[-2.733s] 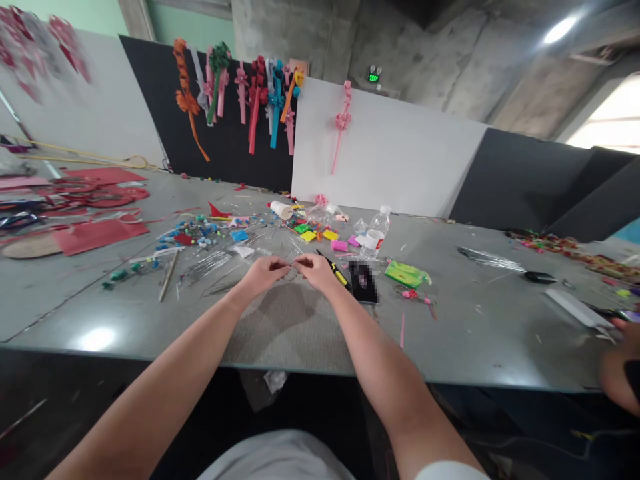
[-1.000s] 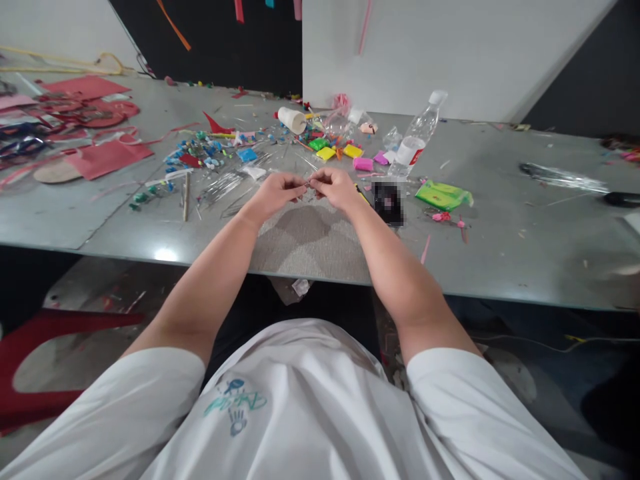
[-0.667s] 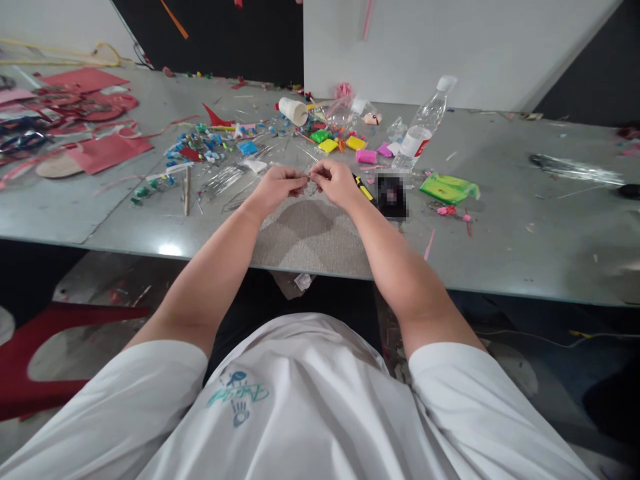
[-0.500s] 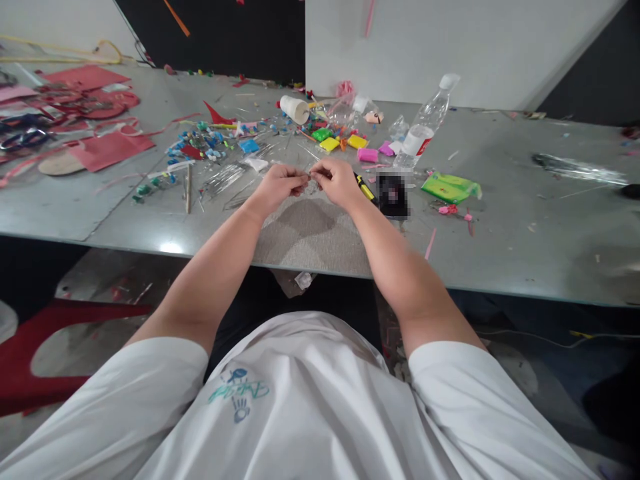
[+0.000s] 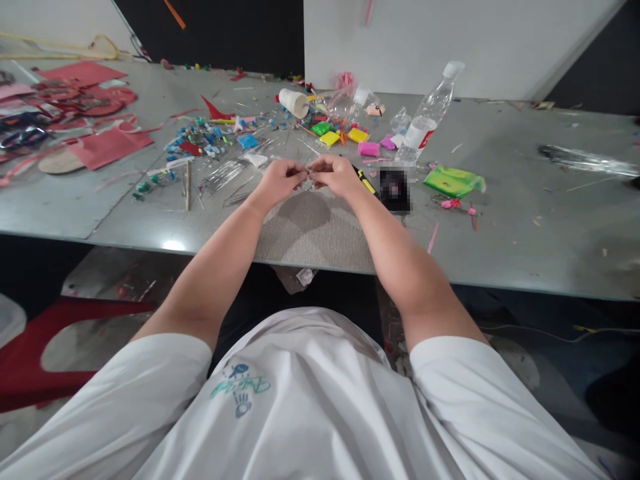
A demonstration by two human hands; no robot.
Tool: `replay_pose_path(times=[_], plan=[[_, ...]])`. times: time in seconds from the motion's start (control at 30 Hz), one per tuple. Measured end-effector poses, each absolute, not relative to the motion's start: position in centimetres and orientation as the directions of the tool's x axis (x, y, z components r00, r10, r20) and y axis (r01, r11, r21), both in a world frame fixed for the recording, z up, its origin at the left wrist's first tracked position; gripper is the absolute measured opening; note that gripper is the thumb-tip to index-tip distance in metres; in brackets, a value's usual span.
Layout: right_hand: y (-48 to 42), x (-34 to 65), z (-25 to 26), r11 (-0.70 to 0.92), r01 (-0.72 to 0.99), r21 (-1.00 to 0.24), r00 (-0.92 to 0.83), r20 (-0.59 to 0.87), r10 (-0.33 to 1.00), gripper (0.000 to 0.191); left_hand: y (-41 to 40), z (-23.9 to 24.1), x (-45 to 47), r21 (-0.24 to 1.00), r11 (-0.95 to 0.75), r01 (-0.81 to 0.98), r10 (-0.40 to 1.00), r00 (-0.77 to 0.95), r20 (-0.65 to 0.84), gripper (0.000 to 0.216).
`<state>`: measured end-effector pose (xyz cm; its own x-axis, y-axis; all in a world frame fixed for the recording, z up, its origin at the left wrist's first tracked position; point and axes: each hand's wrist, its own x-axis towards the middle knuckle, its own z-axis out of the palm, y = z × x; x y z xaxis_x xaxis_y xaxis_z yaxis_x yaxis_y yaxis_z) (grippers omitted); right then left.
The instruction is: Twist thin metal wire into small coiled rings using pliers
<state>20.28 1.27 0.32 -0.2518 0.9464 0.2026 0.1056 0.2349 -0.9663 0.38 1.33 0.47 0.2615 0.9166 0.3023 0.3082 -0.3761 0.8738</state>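
My left hand (image 5: 279, 181) and my right hand (image 5: 336, 175) meet fingertip to fingertip over a grey mat (image 5: 313, 230) at the table's near edge. Both hands are pinched closed on a small thin piece (image 5: 309, 177) between them, too small to name. Just left of my left hand lies a bundle of thin clear sticks (image 5: 223, 177). A yellow and black tool (image 5: 365, 184) lies right beside my right hand.
Small coloured blocks (image 5: 330, 137), a tipped paper cup (image 5: 293, 103), a plastic bottle (image 5: 425, 120), a green packet (image 5: 454, 180) and a dark phone (image 5: 395, 191) lie beyond the hands. Red paper scraps (image 5: 107, 145) cover the left of the grey table (image 5: 525, 227). A red stool (image 5: 30, 363) stands below left.
The camera has tilted down from the wall to my lap and the table edge. My hands stay together at the same spot, fingers working on the small piece.
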Motion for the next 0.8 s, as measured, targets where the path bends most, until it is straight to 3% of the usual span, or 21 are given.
replay_pose_path(times=[0.3,0.57,0.8], plan=[[0.78,20.29,0.49,0.324,0.171,-0.931,-0.241,0.279,0.930,0.025,1.06,0.52,0.75,0.888,-0.353,0.295,0.929,0.221,0.296,0.024],[1.28,20.04,-0.28,0.293,0.219,-0.930,-0.227,0.244,0.943,0.015,1.09,0.90,0.55,0.884,-0.337,0.325,0.930,0.265,0.257,0.025],[0.64,20.46,0.17,0.358,0.333,-0.872,-0.202,0.305,0.931,0.015,1.00,0.70,0.47,0.857,-0.375,0.352,0.912,0.307,0.273,0.017]])
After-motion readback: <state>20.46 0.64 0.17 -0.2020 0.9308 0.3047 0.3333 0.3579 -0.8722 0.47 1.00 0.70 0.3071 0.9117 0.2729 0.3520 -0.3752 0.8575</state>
